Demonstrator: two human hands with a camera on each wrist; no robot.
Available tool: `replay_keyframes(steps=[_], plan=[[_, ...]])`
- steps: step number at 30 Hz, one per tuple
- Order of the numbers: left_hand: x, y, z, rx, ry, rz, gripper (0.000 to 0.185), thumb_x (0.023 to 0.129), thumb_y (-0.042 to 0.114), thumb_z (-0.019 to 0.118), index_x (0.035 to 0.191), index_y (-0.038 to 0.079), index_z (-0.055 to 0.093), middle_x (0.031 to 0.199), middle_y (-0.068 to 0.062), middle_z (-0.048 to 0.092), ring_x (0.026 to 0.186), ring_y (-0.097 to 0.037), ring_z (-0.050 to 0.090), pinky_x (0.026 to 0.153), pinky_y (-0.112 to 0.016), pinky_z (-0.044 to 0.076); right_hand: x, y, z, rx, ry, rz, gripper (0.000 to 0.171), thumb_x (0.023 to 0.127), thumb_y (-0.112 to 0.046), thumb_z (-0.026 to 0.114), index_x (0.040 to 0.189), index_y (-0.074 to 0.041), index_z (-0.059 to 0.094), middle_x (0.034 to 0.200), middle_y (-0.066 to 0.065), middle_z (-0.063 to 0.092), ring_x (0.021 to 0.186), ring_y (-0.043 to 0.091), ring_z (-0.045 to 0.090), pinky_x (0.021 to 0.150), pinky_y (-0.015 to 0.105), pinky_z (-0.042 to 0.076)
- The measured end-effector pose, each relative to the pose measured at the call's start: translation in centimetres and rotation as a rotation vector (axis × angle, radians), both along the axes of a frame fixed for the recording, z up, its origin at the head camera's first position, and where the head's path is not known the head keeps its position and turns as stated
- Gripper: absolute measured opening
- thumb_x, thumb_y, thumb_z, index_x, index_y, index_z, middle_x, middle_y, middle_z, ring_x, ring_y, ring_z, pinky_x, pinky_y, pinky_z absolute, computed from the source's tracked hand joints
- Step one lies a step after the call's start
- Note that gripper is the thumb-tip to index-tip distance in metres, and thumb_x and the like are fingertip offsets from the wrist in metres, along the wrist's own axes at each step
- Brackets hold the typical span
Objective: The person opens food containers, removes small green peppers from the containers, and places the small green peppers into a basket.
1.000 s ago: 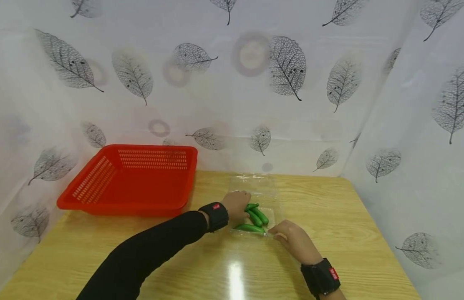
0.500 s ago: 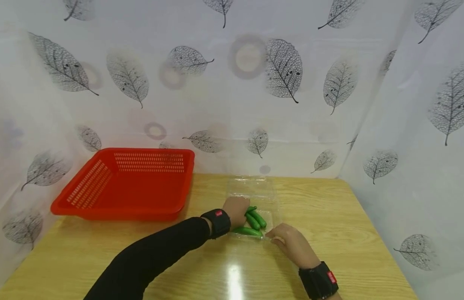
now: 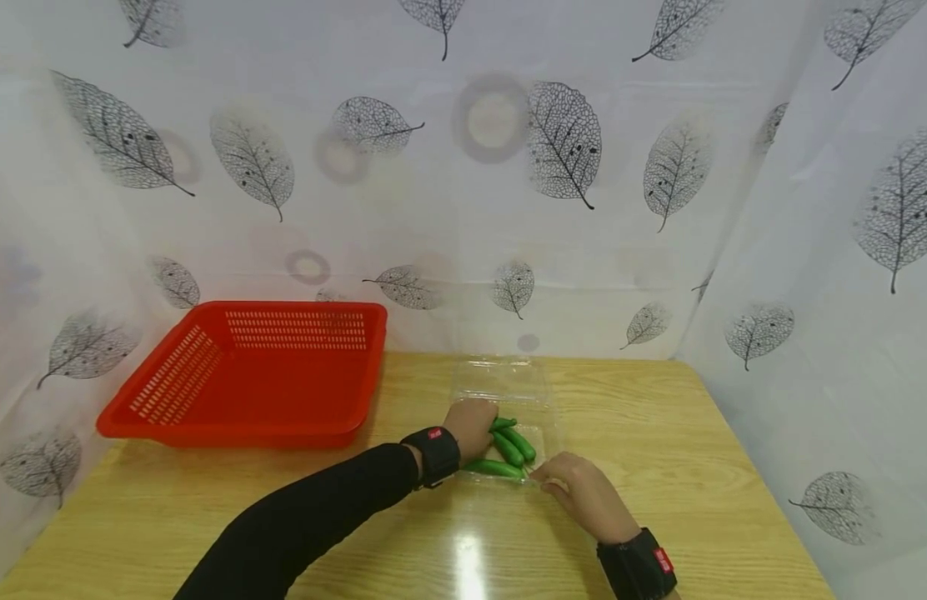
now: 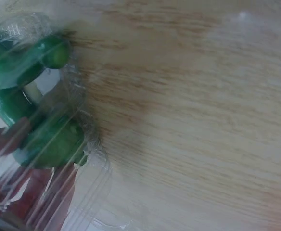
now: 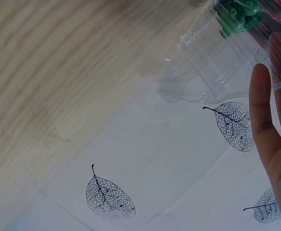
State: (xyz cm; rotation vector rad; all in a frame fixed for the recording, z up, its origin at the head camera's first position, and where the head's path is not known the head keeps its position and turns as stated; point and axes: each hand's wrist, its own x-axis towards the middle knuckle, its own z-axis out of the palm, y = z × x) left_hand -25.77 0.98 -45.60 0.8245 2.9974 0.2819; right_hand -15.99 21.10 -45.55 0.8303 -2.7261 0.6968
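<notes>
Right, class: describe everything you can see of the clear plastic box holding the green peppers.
The clear plastic box is a thin, see-through clamshell lying open on the wooden table, its lid folded back toward the wall. Its tray holds a few glossy green peppers. The left hand touches its left side, and the right hand touches its near right corner.

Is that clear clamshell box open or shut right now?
Open. The clear clamshell box's lid lies flat toward the wall, and the green peppers sit uncovered in the near half.
</notes>
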Motion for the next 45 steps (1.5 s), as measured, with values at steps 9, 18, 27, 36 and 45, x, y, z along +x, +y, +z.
replay_keyframes(steps=[9, 18, 27, 36, 45], plan=[[0.1, 0.2, 0.2, 0.041, 0.031, 0.0, 0.021, 0.077, -0.001, 0.057, 0.08, 0.015, 0.069, 0.08, 0.004, 0.067, 0.074, -0.01, 0.06, 0.063, -0.027, 0.047, -0.1, 0.0, 0.1, -0.008, 0.02, 0.003, 0.024, 0.07, -0.002, 0.076, 0.088, -0.015, 0.073, 0.086, -0.005, 0.07, 0.082, 0.011, 0.065, 0.072, 0.024, 0.053], [1.1, 0.1, 1.5, 0.011, 0.093, -0.069, 0.021, 0.083, 0.008, 0.063, 0.098, 0.019, 0.073, 0.089, 0.002, 0.067, 0.082, -0.013, 0.061, 0.068, -0.027, 0.05, 0.1, -0.2, -0.1, -0.006, 0.021, 0.01, 0.024, 0.07, -0.001, 0.076, 0.088, -0.015, 0.072, 0.086, -0.005, 0.069, 0.082, 0.011, 0.065, 0.072, 0.025, 0.053], [2.4, -2.1, 5.2, -0.045, 0.153, -0.164, 0.022, 0.082, 0.015, 0.07, 0.103, 0.02, 0.072, 0.093, 0.002, 0.067, 0.085, -0.013, 0.062, 0.069, -0.027, 0.051, 0.0, -0.2, -0.1, -0.003, 0.033, 0.016, 0.023, 0.07, 0.0, 0.076, 0.087, -0.015, 0.073, 0.086, -0.004, 0.07, 0.082, 0.013, 0.065, 0.073, 0.027, 0.053], [3.7, -6.7, 9.3, -0.031, 0.06, -0.213, 0.012, 0.078, 0.011, 0.072, 0.089, 0.015, 0.073, 0.081, 0.001, 0.063, 0.076, -0.014, 0.057, 0.064, -0.025, 0.046, -0.3, -0.4, 0.2, 0.021, 0.026, -0.016, 0.021, 0.071, -0.001, 0.075, 0.087, -0.014, 0.073, 0.087, -0.003, 0.07, 0.083, 0.014, 0.066, 0.074, 0.028, 0.053], [3.1, -12.6, 13.0, -0.077, 0.142, -0.144, 0.016, 0.077, 0.012, 0.074, 0.092, 0.016, 0.073, 0.081, 0.0, 0.064, 0.075, -0.013, 0.058, 0.067, -0.028, 0.051, -0.1, -0.5, 0.1, 0.026, 0.011, -0.013, 0.021, 0.071, -0.001, 0.075, 0.087, -0.014, 0.073, 0.086, -0.003, 0.07, 0.082, 0.014, 0.066, 0.073, 0.027, 0.053]])
